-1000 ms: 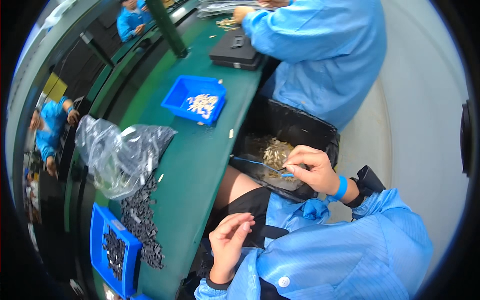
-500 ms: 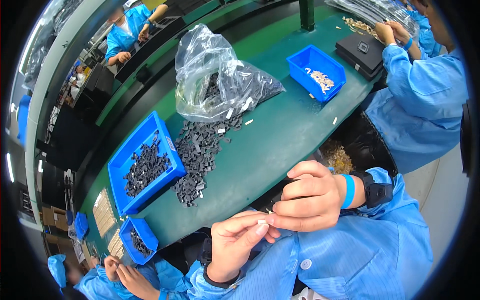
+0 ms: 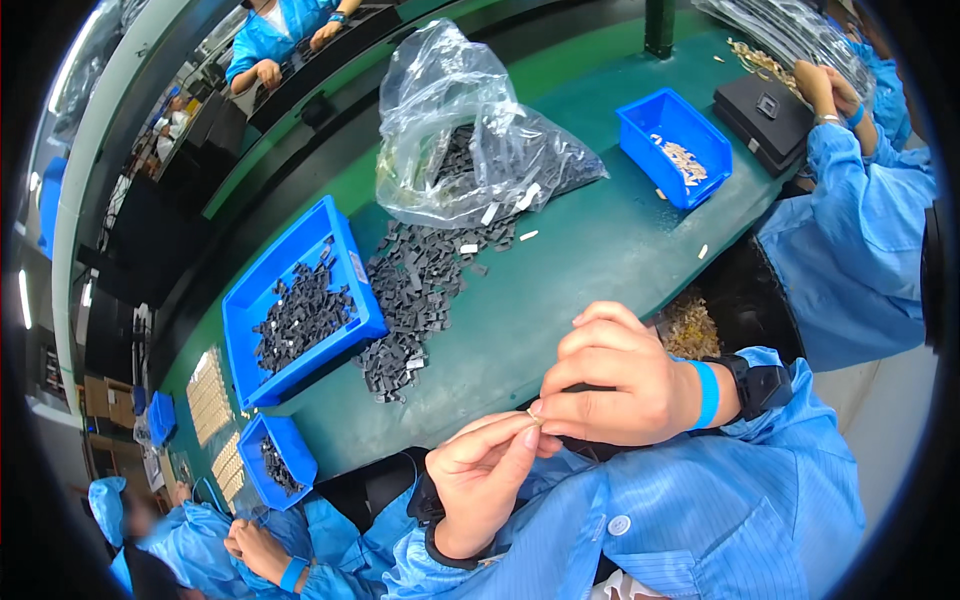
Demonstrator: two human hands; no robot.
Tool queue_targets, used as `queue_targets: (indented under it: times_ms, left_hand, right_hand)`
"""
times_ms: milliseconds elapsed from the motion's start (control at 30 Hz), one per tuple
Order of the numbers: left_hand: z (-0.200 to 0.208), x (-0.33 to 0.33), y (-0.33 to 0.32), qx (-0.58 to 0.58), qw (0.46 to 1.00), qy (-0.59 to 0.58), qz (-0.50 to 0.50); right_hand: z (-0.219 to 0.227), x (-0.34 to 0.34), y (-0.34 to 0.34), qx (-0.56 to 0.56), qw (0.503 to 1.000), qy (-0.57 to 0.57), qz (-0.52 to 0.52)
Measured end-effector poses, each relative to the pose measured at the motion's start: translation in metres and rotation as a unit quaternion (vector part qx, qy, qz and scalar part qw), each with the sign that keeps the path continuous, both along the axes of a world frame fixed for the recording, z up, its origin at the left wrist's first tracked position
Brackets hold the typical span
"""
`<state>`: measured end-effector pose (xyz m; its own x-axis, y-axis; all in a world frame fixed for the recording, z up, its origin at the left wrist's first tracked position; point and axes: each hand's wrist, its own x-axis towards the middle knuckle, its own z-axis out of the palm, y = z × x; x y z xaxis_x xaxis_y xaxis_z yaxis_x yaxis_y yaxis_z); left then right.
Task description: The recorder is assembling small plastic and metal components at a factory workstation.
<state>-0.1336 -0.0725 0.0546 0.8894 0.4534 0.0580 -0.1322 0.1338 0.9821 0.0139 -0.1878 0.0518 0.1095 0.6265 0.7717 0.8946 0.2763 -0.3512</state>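
Note:
A small cream-coloured piece (image 3: 535, 416) sits between my fingertips, mostly covered by them. My left hand (image 3: 482, 478) pinches it between thumb and forefinger. From the right, my right hand (image 3: 622, 385) grips at the same spot with thumb and forefinger, its other fingers curled. The two hands touch at the tips, held above my lap in front of the table edge. On the green table (image 3: 540, 290) beyond lies a pile of small black rectangular pieces (image 3: 412, 300), with a few pale pieces among and beside them.
A clear plastic bag (image 3: 450, 130) of black pieces lies behind the pile. Blue bins (image 3: 355, 268) hold black pieces at left; another blue bin (image 3: 655, 110) holds pale pieces at right, near a black case (image 3: 745, 120). Co-workers in blue sit on both sides.
The view has shifted, so the table things sit further right and higher. My fingertips have closed in around the pale piece, which shows less now. Both hands still hold it.

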Motion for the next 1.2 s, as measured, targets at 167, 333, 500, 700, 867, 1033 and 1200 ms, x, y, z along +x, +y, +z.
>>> queue_targets:
  times_ms: [167, 333, 500, 700, 867, 1033, 1200]
  left_hand:
    - [0.003, 0.002, 0.006, 0.278, 0.954, 0.037, 0.101]
    - [-0.022, 0.006, -0.009, 0.2, 0.974, -0.1, 0.044]
    - [-0.036, 0.014, -0.011, 0.181, 0.982, -0.036, 0.033]
    - [-0.015, -0.001, 0.004, -0.109, 0.994, -0.002, -0.018]
    - [0.012, 0.006, 0.013, -0.107, 0.993, -0.02, 0.036]
    - [-0.01, 0.028, -0.003, -0.115, 0.992, -0.041, -0.032]
    - [-0.018, 0.039, -0.027, -0.146, 0.987, -0.006, -0.072]
  right_hand:
    - [0.0, 0.007, 0.028, -0.038, 0.995, 0.028, 0.083]
    - [-0.014, -0.005, -0.004, -0.069, 0.99, 0.108, 0.056]
    - [-0.024, 0.008, -0.012, -0.131, 0.975, 0.148, 0.103]
    - [-0.031, 0.026, -0.076, -0.073, 0.926, 0.271, -0.251]
    - [-0.053, 0.043, -0.183, -0.341, 0.802, 0.022, -0.49]
    - [-0.026, 0.017, -0.148, -0.192, 0.885, 0.069, -0.419]
    - [-0.019, -0.01, -0.066, 0.02, 0.953, 0.259, -0.153]
